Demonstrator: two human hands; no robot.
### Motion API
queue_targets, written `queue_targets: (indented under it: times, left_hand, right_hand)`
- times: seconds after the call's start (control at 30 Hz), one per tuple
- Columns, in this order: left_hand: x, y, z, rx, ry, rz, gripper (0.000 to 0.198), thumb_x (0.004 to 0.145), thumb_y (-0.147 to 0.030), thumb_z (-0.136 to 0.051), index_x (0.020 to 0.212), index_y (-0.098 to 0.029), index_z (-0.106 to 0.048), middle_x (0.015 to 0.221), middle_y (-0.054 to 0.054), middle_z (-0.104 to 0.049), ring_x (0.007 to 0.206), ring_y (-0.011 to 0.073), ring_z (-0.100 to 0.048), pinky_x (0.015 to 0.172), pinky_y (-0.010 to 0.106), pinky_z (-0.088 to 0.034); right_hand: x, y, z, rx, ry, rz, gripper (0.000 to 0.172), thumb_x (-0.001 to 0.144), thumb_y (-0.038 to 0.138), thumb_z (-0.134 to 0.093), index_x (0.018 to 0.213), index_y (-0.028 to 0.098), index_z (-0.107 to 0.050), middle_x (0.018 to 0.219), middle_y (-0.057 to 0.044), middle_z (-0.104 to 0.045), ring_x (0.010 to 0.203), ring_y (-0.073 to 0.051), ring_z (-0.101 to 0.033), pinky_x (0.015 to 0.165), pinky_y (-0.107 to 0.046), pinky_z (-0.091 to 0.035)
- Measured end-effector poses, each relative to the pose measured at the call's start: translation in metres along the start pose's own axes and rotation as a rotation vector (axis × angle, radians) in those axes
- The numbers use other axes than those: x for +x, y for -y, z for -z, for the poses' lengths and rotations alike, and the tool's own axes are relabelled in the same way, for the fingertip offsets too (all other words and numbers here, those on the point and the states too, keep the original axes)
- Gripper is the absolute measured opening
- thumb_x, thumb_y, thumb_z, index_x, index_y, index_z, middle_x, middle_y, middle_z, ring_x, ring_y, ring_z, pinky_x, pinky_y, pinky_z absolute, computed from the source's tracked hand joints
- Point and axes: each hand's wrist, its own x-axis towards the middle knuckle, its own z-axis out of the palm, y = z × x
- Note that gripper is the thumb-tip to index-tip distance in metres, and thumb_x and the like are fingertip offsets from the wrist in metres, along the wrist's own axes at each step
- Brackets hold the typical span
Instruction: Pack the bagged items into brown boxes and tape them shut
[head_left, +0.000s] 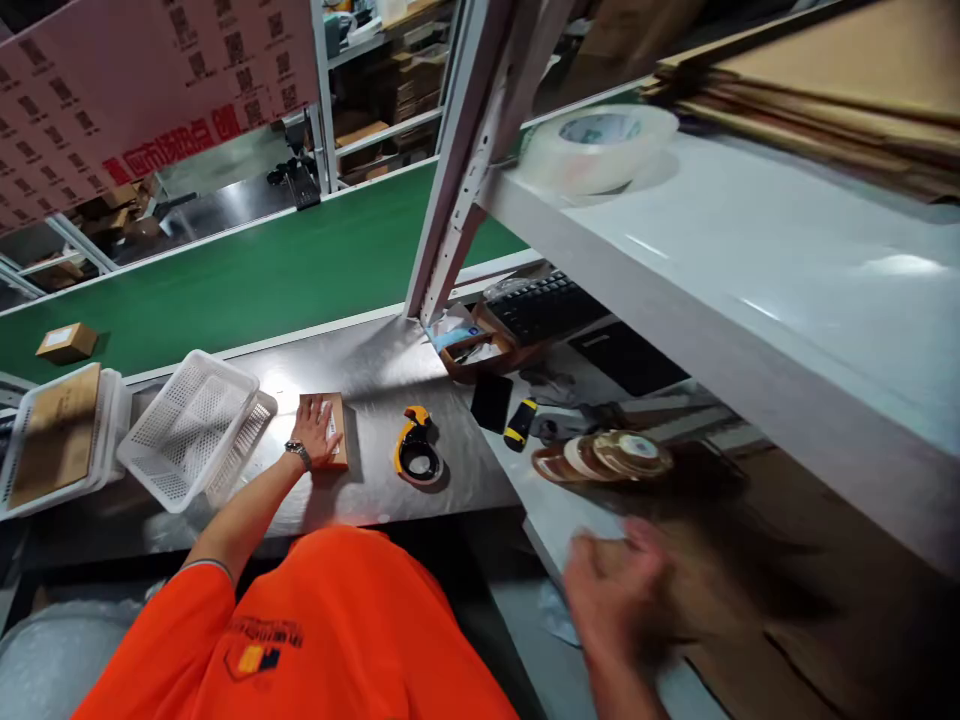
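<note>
My left hand [313,432] lies flat with spread fingers on a small brown cardboard box [339,455] with a white label, on the metal table [375,360]. To the right of the box is a yellow and black tape dispenser [418,450], apart from my hand. My right hand [619,590] is low at the right, smeared by motion, so its fingers cannot be read. Just beyond it, rolls of brown tape [600,457] lie in a row on a lower white surface. A yellow and black cutter [520,425] lies left of the rolls.
White plastic baskets [184,430] stand at the left, one holding flat cardboard [56,435]. A green conveyor belt [300,265] runs behind, carrying a small carton [66,342]. A metal post [469,160] and white shelf [787,300] with clear tape [600,148] jut in at right.
</note>
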Motion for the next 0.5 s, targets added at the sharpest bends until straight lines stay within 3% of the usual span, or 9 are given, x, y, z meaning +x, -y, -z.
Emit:
queue_targets:
  times: [0.13, 0.23, 0.37, 0.43, 0.5]
  left_hand:
    - [-0.007, -0.011, -0.003, -0.001, -0.024, 0.066, 0.076, 0.106, -0.039, -0.076, 0.171, -0.004, -0.058, 0.190, 0.033, -0.033, 0.179, 0.0596, -0.022, 0.144, 0.078, -0.020]
    - [-0.020, -0.029, -0.014, -0.020, -0.046, 0.129, 0.071, 0.109, -0.036, -0.068, 0.172, -0.004, -0.057, 0.189, 0.033, -0.035, 0.179, 0.0569, -0.023, 0.144, 0.076, -0.021]
    - [-0.063, -0.054, -0.035, -0.071, 0.070, 0.078, 0.078, 0.106, -0.041, -0.069, 0.173, -0.005, -0.055, 0.189, 0.031, -0.037, 0.180, 0.0498, -0.029, 0.147, 0.068, -0.027]
    - [-0.091, -0.058, -0.041, -0.133, 0.152, -0.023, 0.071, 0.105, -0.043, -0.067, 0.168, -0.008, -0.063, 0.189, 0.028, -0.041, 0.180, 0.0465, -0.031, 0.147, 0.065, -0.029]
    - [-0.120, -0.053, -0.041, -0.260, 0.179, -0.088, 0.056, 0.107, -0.042, -0.061, 0.153, -0.015, -0.077, 0.181, 0.024, -0.055, 0.175, 0.0428, -0.045, 0.144, 0.060, -0.037]
  right_hand:
    - [-0.024, 0.029, -0.075, 0.132, 0.329, 0.109, 0.056, 0.094, 0.071, -0.065, 0.129, 0.027, -0.065, 0.146, -0.028, -0.072, 0.143, -0.047, -0.069, 0.124, -0.078, -0.054]
    - [-0.043, 0.050, -0.113, 0.186, 0.550, 0.114, 0.054, 0.093, 0.066, -0.064, 0.126, 0.024, -0.066, 0.144, -0.028, -0.074, 0.141, -0.045, -0.070, 0.127, -0.074, -0.052]
    - [-0.054, 0.066, -0.136, 0.217, 0.743, 0.041, 0.058, 0.088, 0.068, -0.066, 0.127, 0.026, -0.072, 0.144, -0.023, -0.077, 0.136, -0.043, -0.073, 0.123, -0.071, -0.056]
    - [-0.055, 0.071, -0.142, 0.228, 0.868, -0.034, 0.057, 0.084, 0.069, -0.070, 0.123, 0.027, -0.075, 0.138, -0.020, -0.081, 0.127, -0.042, -0.077, 0.114, -0.067, -0.062]
    - [-0.057, 0.077, -0.147, 0.241, 1.032, -0.100, 0.052, 0.080, 0.068, -0.074, 0.113, 0.028, -0.079, 0.124, -0.018, -0.085, 0.116, -0.041, -0.081, 0.107, -0.063, -0.065]
